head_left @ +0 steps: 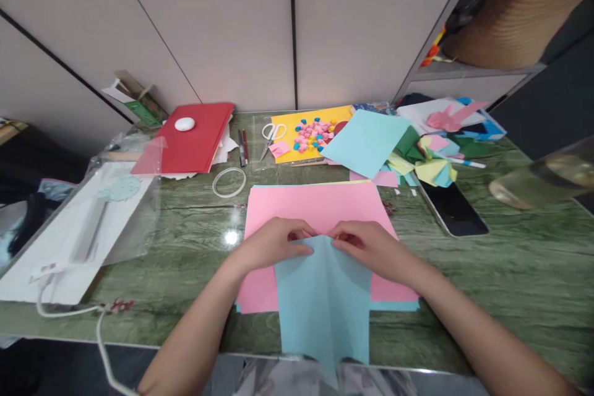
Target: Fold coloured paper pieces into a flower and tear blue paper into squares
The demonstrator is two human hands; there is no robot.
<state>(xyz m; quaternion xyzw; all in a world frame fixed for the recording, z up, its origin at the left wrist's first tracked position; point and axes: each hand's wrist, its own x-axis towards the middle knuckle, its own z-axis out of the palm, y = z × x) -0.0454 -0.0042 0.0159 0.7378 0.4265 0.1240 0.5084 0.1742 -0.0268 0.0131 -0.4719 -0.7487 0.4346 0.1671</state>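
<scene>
A light blue sheet of paper (325, 303) with a crease down its middle lies partly over a stack of pink paper (310, 204). Its lower end reaches past the table's front edge. My left hand (276, 241) pinches the sheet's top edge, left of the crease. On the other side of the crease, my right hand (371, 247) pinches the same edge, with its fingertips curled close to the left ones. Blue and yellow edges peek out from under the pink stack.
Behind the stack are scissors (273, 136), a yellow sheet (288, 122) with small folded paper pieces, and another light blue sheet (366, 139). A phone (457, 207) and a clear bottle (533, 182) stand right. Left are a red folder (199, 145), a tape roll (229, 182) and a white cable (104, 346).
</scene>
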